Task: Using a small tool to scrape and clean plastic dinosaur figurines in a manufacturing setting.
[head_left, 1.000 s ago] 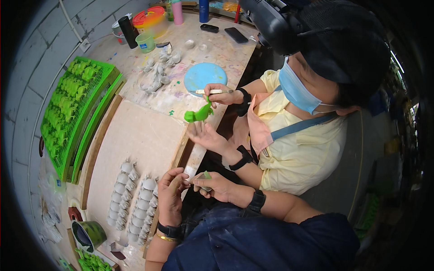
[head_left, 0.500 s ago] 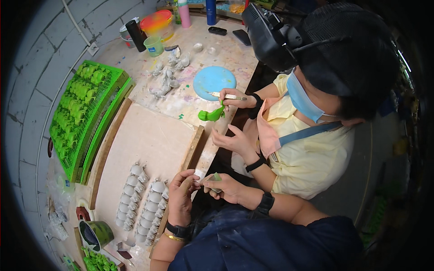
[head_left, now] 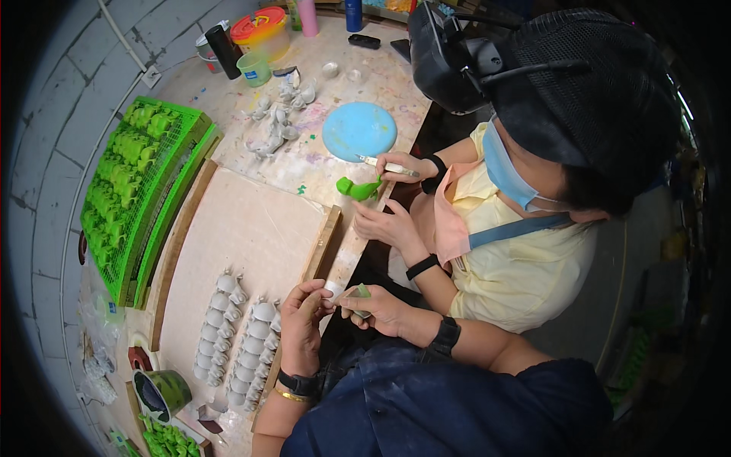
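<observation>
My left hand (head_left: 303,318) is raised at the table's edge, its thumb and fingers pinched on a small white piece (head_left: 333,289). Close beside it, my right hand (head_left: 381,308) has its fingers curled round a small flat green pad (head_left: 361,295), held against or very near the white piece. Just left of my hands, on a pale board (head_left: 236,221), stand two rows of small white figures with round tops, a left row (head_left: 213,327) and a right row (head_left: 253,354).
A person opposite holds a green figure (head_left: 358,188) and a white-handled tool (head_left: 397,167) near a blue disc (head_left: 359,131). Green trays (head_left: 148,198) of green figures line the left wall. A dark-filled pot (head_left: 162,394) stands lower left. Wooden strips (head_left: 323,242) edge the board.
My two hands stay close together, with only a slight shift of the fingers and the green pad. The other person's green figure has tilted a little, and the whole view has shifted slightly.
</observation>
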